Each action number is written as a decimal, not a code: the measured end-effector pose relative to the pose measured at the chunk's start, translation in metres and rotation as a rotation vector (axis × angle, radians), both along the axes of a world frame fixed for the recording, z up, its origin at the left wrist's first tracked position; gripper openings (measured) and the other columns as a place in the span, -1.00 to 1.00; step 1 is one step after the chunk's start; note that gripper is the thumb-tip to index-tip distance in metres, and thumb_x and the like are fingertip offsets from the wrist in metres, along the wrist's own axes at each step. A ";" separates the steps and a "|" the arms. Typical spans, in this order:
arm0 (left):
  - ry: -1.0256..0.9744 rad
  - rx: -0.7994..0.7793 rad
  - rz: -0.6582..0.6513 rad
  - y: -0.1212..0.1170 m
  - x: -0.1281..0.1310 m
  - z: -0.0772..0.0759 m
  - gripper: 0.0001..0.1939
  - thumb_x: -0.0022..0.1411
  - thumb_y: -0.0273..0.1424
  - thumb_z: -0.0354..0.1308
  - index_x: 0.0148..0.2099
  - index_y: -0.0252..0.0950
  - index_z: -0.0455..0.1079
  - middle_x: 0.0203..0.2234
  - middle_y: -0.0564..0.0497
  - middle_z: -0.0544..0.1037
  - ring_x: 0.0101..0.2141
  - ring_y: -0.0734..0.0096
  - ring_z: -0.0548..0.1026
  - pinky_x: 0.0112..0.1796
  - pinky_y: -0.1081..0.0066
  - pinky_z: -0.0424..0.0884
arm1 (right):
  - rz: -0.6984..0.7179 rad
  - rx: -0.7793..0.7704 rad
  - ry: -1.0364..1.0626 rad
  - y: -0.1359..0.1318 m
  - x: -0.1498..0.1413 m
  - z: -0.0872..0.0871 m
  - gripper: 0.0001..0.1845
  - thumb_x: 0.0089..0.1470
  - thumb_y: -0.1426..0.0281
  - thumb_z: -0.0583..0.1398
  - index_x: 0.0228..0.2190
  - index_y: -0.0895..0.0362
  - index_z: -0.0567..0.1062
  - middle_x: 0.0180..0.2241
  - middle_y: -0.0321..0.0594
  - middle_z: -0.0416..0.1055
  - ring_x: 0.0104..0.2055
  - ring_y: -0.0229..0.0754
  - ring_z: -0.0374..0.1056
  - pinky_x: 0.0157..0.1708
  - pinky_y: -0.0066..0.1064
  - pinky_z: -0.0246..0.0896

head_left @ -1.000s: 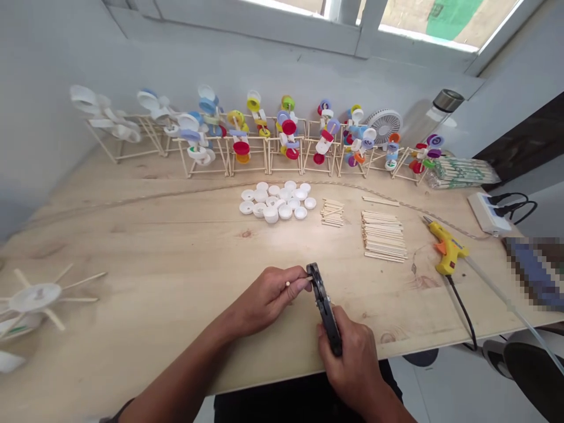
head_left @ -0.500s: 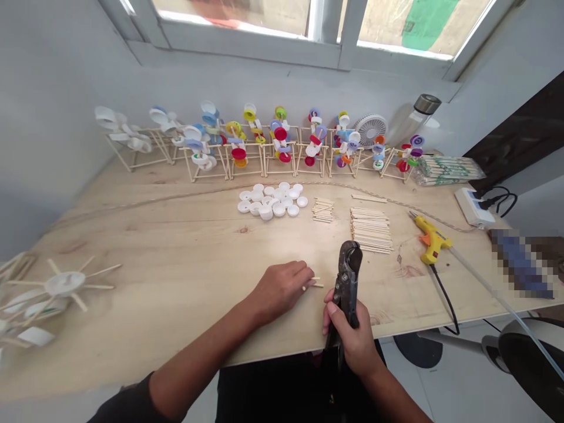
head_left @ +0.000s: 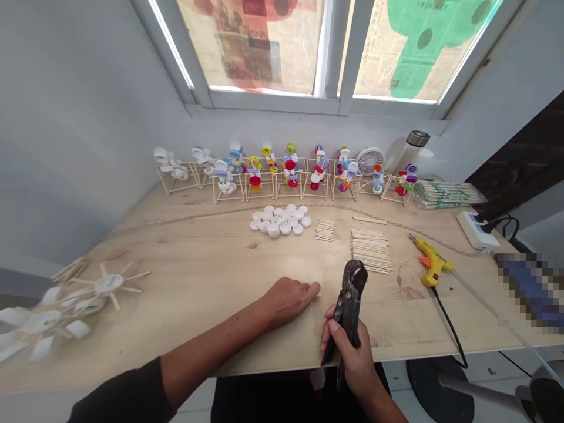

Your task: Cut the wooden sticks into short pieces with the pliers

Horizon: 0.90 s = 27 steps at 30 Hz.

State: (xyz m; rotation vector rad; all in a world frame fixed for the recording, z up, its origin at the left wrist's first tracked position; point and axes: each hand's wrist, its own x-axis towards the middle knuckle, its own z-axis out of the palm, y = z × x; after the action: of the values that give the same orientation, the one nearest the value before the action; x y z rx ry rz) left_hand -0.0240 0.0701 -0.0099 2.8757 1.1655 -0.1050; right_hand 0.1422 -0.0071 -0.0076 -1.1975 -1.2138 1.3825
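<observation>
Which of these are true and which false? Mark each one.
1. The right hand holds pliers. True.
2. The left hand holds a glue gun. False: it rests on the table, and the glue gun lies off to the right, untouched.
3. The white caps lie left of the stacked sticks. True.
4. The fan stands at the table's front edge. False: it stands at the back, behind the cap frames.

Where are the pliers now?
In the head view, the pliers stand upright in the right hand at the front edge of the plywood table, beside the left hand.
</observation>
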 end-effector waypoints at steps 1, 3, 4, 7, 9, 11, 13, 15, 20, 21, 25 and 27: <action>0.006 0.000 0.019 0.007 0.000 0.002 -0.85 0.29 -0.39 -0.19 -0.27 -0.27 0.17 -0.48 0.02 0.47 -0.50 0.36 0.44 -0.59 0.47 0.15 | 0.000 -0.001 0.001 0.000 0.000 -0.001 -0.71 0.09 0.19 0.06 -0.32 0.18 0.32 -0.60 -0.31 0.31 -0.55 -0.25 0.26 -0.48 -0.41 0.18; 0.016 0.026 0.066 0.026 0.001 0.008 -0.85 0.28 -0.39 -0.19 -0.26 -0.28 0.17 -0.45 -0.02 0.48 -0.48 0.35 0.44 -0.56 0.47 0.17 | 0.003 -0.009 0.007 -0.001 0.001 -0.002 -0.70 0.09 0.18 0.06 -0.31 0.18 0.32 -0.60 -0.30 0.31 -0.54 -0.24 0.26 -0.49 -0.40 0.18; 0.013 0.043 0.085 0.036 0.002 0.011 -0.85 0.28 -0.40 -0.19 -0.25 -0.28 0.18 -0.44 -0.03 0.48 -0.47 0.34 0.45 -0.55 0.47 0.18 | 0.005 -0.013 0.012 -0.001 0.001 -0.003 -0.69 0.09 0.17 0.05 -0.31 0.19 0.32 -0.60 -0.31 0.31 -0.54 -0.24 0.26 -0.49 -0.41 0.18; 0.007 0.069 0.109 0.067 0.011 0.015 -0.87 0.26 -0.43 -0.18 -0.23 -0.29 0.18 -0.45 -0.08 0.47 -0.46 0.29 0.44 -0.52 0.43 0.21 | 0.010 -0.019 0.025 -0.001 0.001 -0.003 -0.68 0.09 0.15 0.05 -0.31 0.18 0.32 -0.60 -0.32 0.30 -0.55 -0.25 0.26 -0.50 -0.41 0.19; 0.000 0.080 0.121 0.084 0.018 0.014 -0.86 0.25 -0.47 -0.19 -0.23 -0.30 0.19 -0.47 -0.10 0.46 -0.46 0.29 0.44 -0.49 0.41 0.22 | 0.011 -0.017 0.030 -0.001 0.001 -0.002 -0.68 0.09 0.15 0.05 -0.32 0.17 0.31 -0.60 -0.32 0.29 -0.55 -0.25 0.26 -0.50 -0.41 0.19; -0.010 0.089 0.125 0.095 0.023 0.012 -0.87 0.24 -0.47 -0.18 -0.23 -0.30 0.19 -0.48 -0.10 0.45 -0.46 0.29 0.44 -0.47 0.40 0.23 | 0.008 -0.013 0.035 -0.001 0.002 -0.001 -0.68 0.09 0.14 0.05 -0.32 0.17 0.31 -0.59 -0.32 0.29 -0.54 -0.25 0.26 -0.48 -0.40 0.19; -0.023 0.103 0.131 0.101 0.025 0.010 -0.87 0.24 -0.45 -0.16 -0.22 -0.30 0.19 -0.46 -0.10 0.45 -0.44 0.30 0.43 -0.46 0.41 0.23 | 0.004 -0.011 0.035 -0.001 0.003 -0.001 -0.68 0.09 0.15 0.05 -0.32 0.16 0.31 -0.59 -0.32 0.28 -0.54 -0.26 0.25 -0.46 -0.39 0.19; -0.040 0.125 0.148 0.102 0.024 0.009 -0.86 0.26 -0.44 -0.17 -0.21 -0.29 0.19 -0.43 -0.10 0.44 -0.42 0.31 0.43 -0.46 0.42 0.22 | 0.005 -0.020 0.033 -0.001 0.003 -0.001 -0.69 0.09 0.15 0.06 -0.32 0.16 0.31 -0.60 -0.32 0.28 -0.54 -0.25 0.25 -0.46 -0.39 0.19; -0.075 0.172 0.207 0.086 0.016 0.005 -0.78 0.29 -0.40 -0.23 -0.23 -0.33 0.22 -0.43 -0.11 0.41 -0.43 0.32 0.39 -0.49 0.43 0.19 | 0.015 -0.043 0.077 -0.002 0.005 -0.001 -0.66 0.08 0.14 0.06 -0.29 0.18 0.31 -0.59 -0.32 0.29 -0.53 -0.25 0.27 -0.45 -0.39 0.19; -0.080 0.175 0.211 0.081 0.015 0.003 -0.77 0.29 -0.40 -0.23 -0.25 -0.34 0.23 -0.44 -0.10 0.40 -0.44 0.32 0.38 -0.50 0.43 0.18 | 0.014 -0.042 0.087 -0.002 0.005 -0.001 -0.65 0.08 0.13 0.06 -0.29 0.18 0.31 -0.59 -0.32 0.29 -0.53 -0.25 0.27 -0.45 -0.40 0.19; -0.101 0.186 0.176 0.062 0.018 -0.003 -0.82 0.25 -0.47 -0.16 -0.32 -0.32 0.25 -0.39 -0.09 0.39 -0.39 0.32 0.35 -0.44 0.38 0.20 | 0.022 -0.035 0.102 -0.002 0.005 -0.002 -0.63 0.07 0.10 0.06 -0.30 0.19 0.30 -0.59 -0.33 0.28 -0.55 -0.27 0.27 -0.47 -0.41 0.19; -0.117 0.195 0.159 0.057 0.023 -0.004 -0.83 0.24 -0.48 -0.14 -0.33 -0.31 0.26 -0.36 -0.10 0.38 -0.35 0.29 0.33 -0.38 0.35 0.21 | 0.011 -0.031 0.101 -0.002 0.004 -0.002 -0.63 0.07 0.10 0.07 -0.30 0.19 0.31 -0.60 -0.34 0.29 -0.55 -0.26 0.27 -0.47 -0.41 0.19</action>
State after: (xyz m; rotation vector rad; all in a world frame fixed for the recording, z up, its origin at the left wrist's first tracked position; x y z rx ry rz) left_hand -0.0005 0.1273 -0.0134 2.8877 1.4490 0.1891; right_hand 0.1466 -0.0093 -0.0098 -1.1296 -1.1337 1.4573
